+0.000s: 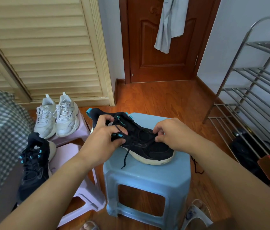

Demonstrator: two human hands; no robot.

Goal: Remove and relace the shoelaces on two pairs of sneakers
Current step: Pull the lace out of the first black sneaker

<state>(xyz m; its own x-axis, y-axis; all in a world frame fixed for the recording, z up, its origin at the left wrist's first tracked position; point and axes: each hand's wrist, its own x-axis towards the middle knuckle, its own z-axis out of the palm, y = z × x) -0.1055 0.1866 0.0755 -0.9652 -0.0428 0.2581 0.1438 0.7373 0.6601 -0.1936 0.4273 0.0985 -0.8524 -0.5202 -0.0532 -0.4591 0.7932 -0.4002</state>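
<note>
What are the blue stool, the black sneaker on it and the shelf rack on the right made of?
Blue stool: looks like moulded plastic, with a smooth, faintly glossy one-piece shell and cut-out sides.
Black sneaker: upper seems matte knit or mesh fabric, going by its dull textured surface; the cream sole is probably foam or rubber.
Shelf rack: metal, likely steel tube, with thin silvery bars showing bright reflections.

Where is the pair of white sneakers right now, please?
The white sneakers stand side by side on a pink stool, left of centre, before the louvred closet door.
</note>
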